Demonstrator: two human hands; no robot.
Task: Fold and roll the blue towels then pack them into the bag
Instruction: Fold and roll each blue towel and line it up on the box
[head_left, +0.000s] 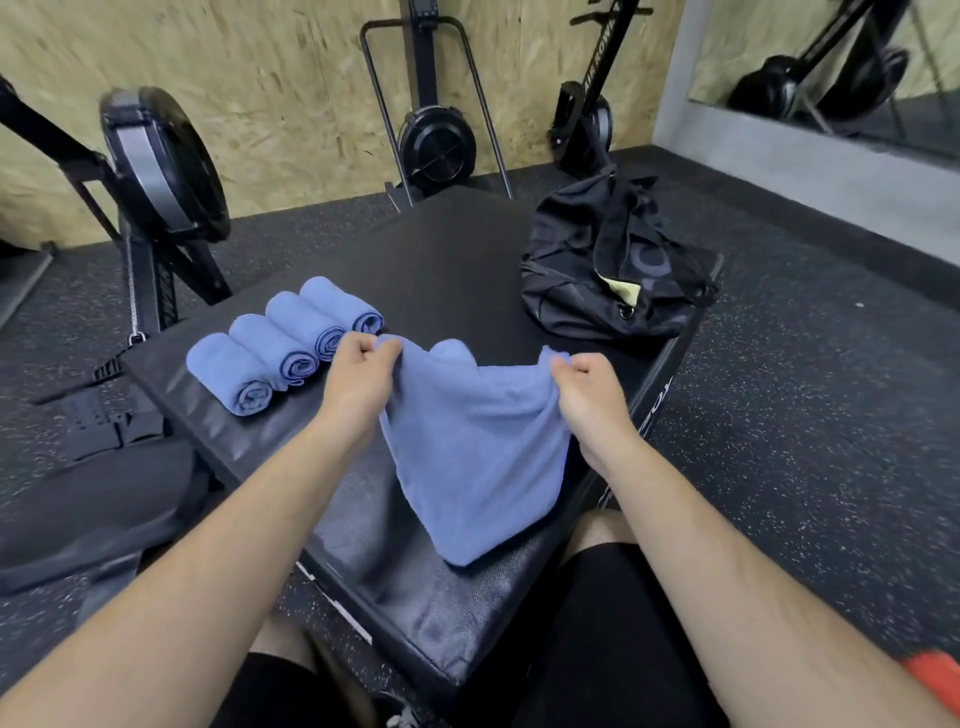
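Observation:
A blue towel (475, 457) hangs in front of me over the black padded box (447, 249), its lower corner resting on the box top. My left hand (358, 376) pinches its upper left corner. My right hand (589, 392) pinches its upper right corner. Several rolled blue towels (283, 345) lie side by side on the box's left part, just beyond my left hand. A black duffel bag (613, 260) sits open on the box's far right corner, something pale yellow showing inside.
Rowing machines stand against the wooden wall: one at the left (156, 166), one at the middle (436, 140), one at the right (587, 119). Speckled rubber floor (810, 426) surrounds the box. My knees in black shorts are at the box's near edge.

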